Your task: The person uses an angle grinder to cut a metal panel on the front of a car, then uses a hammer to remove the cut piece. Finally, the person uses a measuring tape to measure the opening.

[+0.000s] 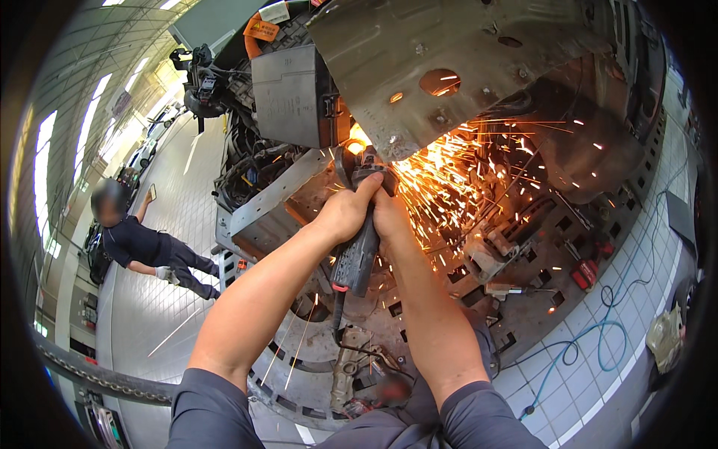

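Note:
Both of my arms reach forward to a black angle grinder. My left hand is wrapped round its body from the left, near the head. From the right, my right hand closes on the same tool, the thumbs close together on top. The grinder's head meets the lower edge of a bent grey metal panel of a vehicle body, and a bright glow shows there. Orange sparks spray to the right. The contact point itself is partly hidden by the tool head. A cord runs down from the grinder's rear end.
A dark grey box and an orange cable adjoin the panel. Beneath lies a slotted metal platform with a red tool. A blue hose coils on the right floor. A person stands at left, holding a phone.

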Available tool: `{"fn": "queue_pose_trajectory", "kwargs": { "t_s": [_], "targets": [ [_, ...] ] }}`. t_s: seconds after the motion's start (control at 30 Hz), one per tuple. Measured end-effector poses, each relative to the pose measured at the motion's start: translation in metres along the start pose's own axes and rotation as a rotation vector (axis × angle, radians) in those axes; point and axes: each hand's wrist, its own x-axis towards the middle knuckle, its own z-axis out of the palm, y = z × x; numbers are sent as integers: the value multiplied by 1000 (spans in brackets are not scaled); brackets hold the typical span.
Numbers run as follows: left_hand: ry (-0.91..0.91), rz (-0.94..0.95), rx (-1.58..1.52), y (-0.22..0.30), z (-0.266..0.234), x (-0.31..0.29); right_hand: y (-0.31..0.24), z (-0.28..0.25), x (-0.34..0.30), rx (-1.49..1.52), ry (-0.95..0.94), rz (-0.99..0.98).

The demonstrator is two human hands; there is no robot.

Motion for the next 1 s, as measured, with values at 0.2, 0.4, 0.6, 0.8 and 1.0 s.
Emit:
{"fn": "queue_pose_trajectory", "kwargs": {
  "t_s": [0.2, 0.4, 0.6, 0.8, 1.0],
  "targets": [
    [-24, -4, 31, -18, 0, 10, 9, 1, 2, 39, -11, -32],
    [44, 93, 69, -8, 0, 7, 5, 6, 3, 43, 17, -96],
    [-48, -48, 15, -9, -3, 6, 14, 3, 10, 42, 9, -74],
    [-9, 5, 15, -5, -3, 1, 6, 3, 0, 44, -27, -63],
    [-26, -2, -25, 2, -4, 2, 3, 3, 3, 41, -6, -70]
  ]
}}
